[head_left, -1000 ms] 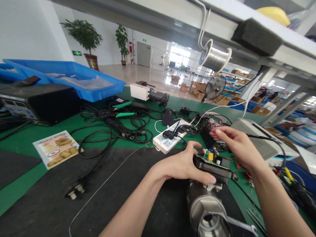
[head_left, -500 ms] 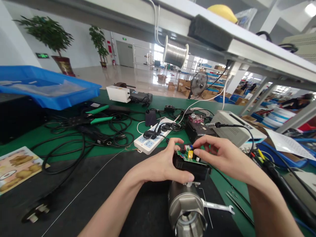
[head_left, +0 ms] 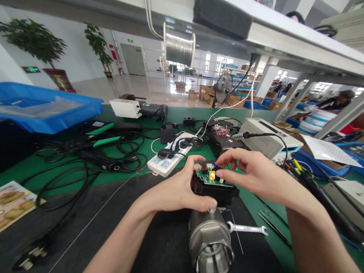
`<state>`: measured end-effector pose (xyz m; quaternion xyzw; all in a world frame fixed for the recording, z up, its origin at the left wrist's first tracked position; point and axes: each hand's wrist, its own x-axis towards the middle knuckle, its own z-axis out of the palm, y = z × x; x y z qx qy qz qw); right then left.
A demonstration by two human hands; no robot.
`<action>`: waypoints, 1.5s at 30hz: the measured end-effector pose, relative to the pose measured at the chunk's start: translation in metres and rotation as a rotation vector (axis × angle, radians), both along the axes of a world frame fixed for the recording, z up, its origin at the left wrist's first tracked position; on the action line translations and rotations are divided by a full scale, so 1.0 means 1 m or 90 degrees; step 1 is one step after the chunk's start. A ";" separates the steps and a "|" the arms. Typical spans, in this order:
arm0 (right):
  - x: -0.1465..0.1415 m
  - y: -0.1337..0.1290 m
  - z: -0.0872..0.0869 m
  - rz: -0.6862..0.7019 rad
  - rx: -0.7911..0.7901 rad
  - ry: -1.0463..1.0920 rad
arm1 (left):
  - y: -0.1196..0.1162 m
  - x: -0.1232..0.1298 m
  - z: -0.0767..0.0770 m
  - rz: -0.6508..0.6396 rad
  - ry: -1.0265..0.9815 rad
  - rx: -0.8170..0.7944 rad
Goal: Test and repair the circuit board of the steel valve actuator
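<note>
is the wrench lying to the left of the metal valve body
No, the wrench lies on the right side of the metal valve body, on the dark mat.

1 circuit board (head_left: 212, 182), 1 black housing (head_left: 214, 192), 1 metal fitting (head_left: 209, 229). 1 wrench (head_left: 247, 228), 1 bent thin rod (head_left: 236, 232), 1 power strip (head_left: 163, 163), 1 picture card (head_left: 15, 203), 1 hanging wire spool (head_left: 179, 46), 1 fan (head_left: 224, 84). 2 green handles (head_left: 102, 129), 2 potted plants (head_left: 35, 40). Cables (head_left: 85, 175): too tangled to count.

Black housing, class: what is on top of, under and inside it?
On top: a green circuit board, partly covered by the right hand. Underneath: a metal fitting. The inside cannot be seen; the board covers it.
</note>
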<state>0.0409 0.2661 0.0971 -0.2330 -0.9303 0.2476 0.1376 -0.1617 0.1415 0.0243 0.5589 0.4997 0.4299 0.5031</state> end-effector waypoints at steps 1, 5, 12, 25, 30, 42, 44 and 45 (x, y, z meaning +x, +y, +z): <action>0.002 0.001 0.000 0.004 -0.002 0.004 | 0.000 -0.003 -0.001 0.001 -0.001 -0.001; 0.009 0.010 -0.006 0.027 -0.048 0.001 | -0.003 -0.014 -0.006 0.020 0.013 -0.012; 0.001 0.018 -0.025 0.112 -0.250 -0.064 | -0.005 -0.018 -0.003 -0.010 -0.036 0.017; -0.013 0.016 -0.035 0.192 -0.399 -0.039 | -0.010 -0.023 0.000 0.002 -0.026 0.004; -0.020 0.012 -0.041 0.157 -0.433 -0.008 | -0.017 -0.035 0.005 0.042 0.022 0.010; -0.028 0.009 -0.051 0.095 -0.299 -0.024 | -0.013 -0.018 0.029 0.245 0.222 0.113; -0.027 0.007 -0.050 0.101 -0.295 -0.020 | -0.014 -0.017 0.030 0.243 0.277 0.105; -0.027 0.006 -0.050 0.105 -0.292 -0.019 | -0.015 -0.017 0.031 0.240 0.301 0.103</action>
